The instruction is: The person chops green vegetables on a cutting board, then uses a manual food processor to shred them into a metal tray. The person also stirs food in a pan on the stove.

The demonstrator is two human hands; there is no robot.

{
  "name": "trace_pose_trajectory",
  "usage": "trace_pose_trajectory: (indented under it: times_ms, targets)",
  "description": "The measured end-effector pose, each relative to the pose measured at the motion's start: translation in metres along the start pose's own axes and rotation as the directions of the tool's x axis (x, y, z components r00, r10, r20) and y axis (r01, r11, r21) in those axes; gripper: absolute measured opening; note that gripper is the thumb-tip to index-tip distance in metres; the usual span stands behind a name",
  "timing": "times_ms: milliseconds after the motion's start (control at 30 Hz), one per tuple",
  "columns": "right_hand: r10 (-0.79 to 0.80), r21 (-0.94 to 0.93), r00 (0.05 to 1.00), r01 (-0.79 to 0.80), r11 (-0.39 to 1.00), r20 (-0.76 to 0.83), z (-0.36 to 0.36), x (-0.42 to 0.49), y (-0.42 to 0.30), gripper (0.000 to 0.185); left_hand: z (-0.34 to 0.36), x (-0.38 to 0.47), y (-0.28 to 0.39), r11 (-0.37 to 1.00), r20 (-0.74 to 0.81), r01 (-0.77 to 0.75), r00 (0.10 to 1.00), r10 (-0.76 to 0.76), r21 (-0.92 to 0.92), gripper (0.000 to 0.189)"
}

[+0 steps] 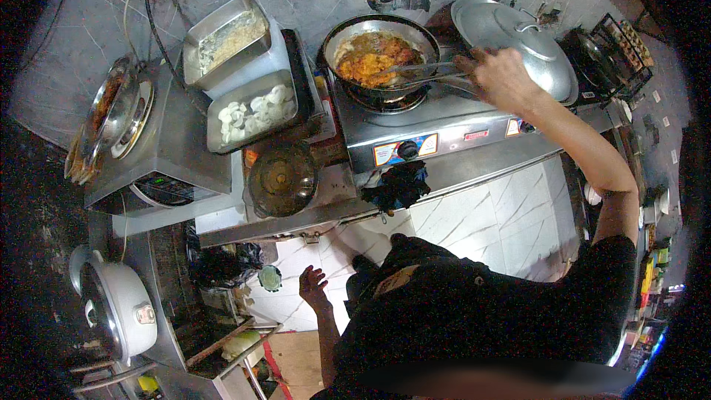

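Observation:
My right hand grips a pair of metal tongs over the stove. The tongs' far ends reach into a wok and touch orange-brown food frying in bubbling oil. Beneath the wok is the left burner of a steel gas stove. A large aluminium pot lid covers a pot on the right, just behind my right hand. My left hand hangs low beside my body above the floor, with fingers loosely bent and nothing in it.
Left of the stove, one metal tray holds pale crumbs and another white pieces. A glass lid lies near the counter edge. Farther left stand a microwave bearing bowls and a rice cooker. A black cloth hangs at the front.

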State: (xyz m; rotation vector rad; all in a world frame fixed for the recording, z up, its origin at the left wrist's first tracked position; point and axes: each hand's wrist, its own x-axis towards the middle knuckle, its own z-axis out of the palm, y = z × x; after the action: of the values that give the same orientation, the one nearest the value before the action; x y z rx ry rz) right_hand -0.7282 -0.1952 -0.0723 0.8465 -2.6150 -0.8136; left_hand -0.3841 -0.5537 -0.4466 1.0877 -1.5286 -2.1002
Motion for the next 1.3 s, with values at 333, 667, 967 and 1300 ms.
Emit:
trace_pose_trajectory:
  times_ms: [333,667,967,1300]
  targets:
    - [0.107,-0.142,0.994,-0.103,0.985,0.02,0.011,0.006,0.04,0.046,0.005,0.002,-0.002,1.0,0.021,-0.001,1.0,0.002,-0.024,0.026]
    - [0.027,-0.193,0.998,-0.014,0.981,0.064,0.073,0.038,0.048,0.048,0.004,-0.006,0.001,0.999,0.002,-0.036,0.999,0.036,-0.029,0.025]
    - [0.254,0.12,0.964,-0.262,0.957,0.08,0.073,0.063,0.112,0.027,0.003,-0.007,-0.002,0.999,-0.016,-0.045,0.999,0.045,0.013,0.027]
    - [0.312,0.277,0.945,-0.328,0.903,0.099,0.079,0.059,0.133,0.029,0.003,-0.004,-0.003,0.999,0.001,-0.025,1.0,0.025,0.03,0.027]
